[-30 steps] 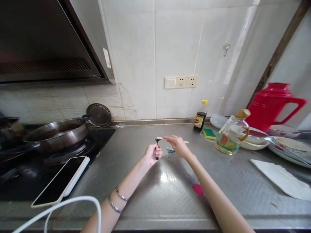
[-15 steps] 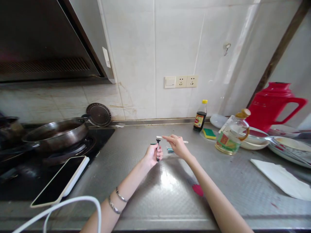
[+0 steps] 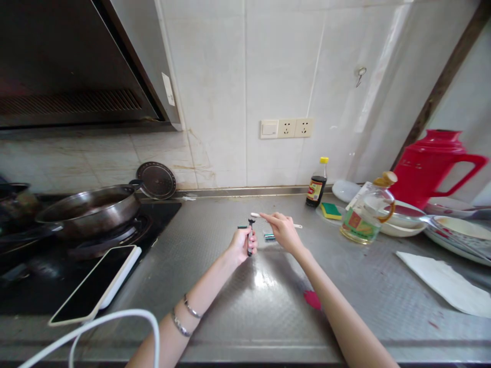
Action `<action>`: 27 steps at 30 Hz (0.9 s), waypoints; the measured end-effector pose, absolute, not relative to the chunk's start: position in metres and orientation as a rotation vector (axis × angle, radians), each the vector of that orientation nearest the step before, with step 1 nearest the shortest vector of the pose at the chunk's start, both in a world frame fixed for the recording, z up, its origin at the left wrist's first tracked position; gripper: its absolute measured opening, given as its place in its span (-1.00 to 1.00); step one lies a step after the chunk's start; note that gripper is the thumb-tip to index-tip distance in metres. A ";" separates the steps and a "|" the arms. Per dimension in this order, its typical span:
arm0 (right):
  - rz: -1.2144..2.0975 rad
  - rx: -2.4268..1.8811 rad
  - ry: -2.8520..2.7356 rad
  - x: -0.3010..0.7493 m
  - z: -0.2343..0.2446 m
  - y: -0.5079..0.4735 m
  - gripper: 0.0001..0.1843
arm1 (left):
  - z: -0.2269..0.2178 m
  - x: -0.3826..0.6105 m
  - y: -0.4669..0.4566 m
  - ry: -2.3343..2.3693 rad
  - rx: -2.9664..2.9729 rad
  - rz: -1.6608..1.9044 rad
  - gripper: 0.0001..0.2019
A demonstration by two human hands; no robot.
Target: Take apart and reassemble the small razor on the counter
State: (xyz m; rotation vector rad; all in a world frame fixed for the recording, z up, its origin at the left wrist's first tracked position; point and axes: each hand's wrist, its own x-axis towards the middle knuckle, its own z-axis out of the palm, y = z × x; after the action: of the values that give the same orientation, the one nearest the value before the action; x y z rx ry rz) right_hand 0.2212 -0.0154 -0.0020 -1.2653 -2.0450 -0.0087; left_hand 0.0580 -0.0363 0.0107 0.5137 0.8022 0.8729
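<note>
My left hand (image 3: 241,244) is wrapped round a black razor handle (image 3: 250,240), which stands upright with its small forked head above my fingers. In my right hand (image 3: 283,230) is a white toothbrush (image 3: 255,215), with my index finger stretched along it. The brush head sits just above the razor's head, and I cannot tell whether they touch. Below the right hand lies a small teal-and-clear piece (image 3: 269,236) on the steel counter (image 3: 264,317). A thin dark green strip (image 3: 242,227) shows just behind my left hand.
Left are a pan (image 3: 92,207) on the black cooktop and a phone (image 3: 92,286) with a white cable. To the right stand a soy sauce bottle (image 3: 316,186), a sponge (image 3: 330,210), a glass oil jug (image 3: 362,220), a red thermos (image 3: 429,166), bowls and folded white paper (image 3: 441,281).
The toothbrush has shifted slightly right and up, its head lifting a little away from the razor's head. My left hand has hardly moved.
</note>
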 end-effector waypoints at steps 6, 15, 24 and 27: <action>0.107 -1.224 -2.044 0.224 -0.002 -0.019 -0.58 | 0.011 0.057 -0.036 0.784 0.533 0.893 -0.76; 0.897 -0.988 -1.331 0.199 0.017 -0.039 -0.51 | 0.006 0.052 -0.031 0.740 0.863 1.119 -0.81; 1.388 -0.857 -0.985 0.172 0.039 -0.089 -0.60 | 0.008 0.051 -0.041 0.617 1.048 1.200 -0.75; 1.403 -0.810 -0.957 0.171 0.038 -0.095 -0.60 | 0.009 0.053 -0.045 0.608 1.072 1.141 -0.74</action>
State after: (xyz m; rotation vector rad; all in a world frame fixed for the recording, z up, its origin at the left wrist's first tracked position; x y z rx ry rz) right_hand 0.1708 -0.0952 0.0381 -0.8096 -0.9573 1.4029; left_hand 0.0526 -0.0448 0.0087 1.0718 0.6078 1.1407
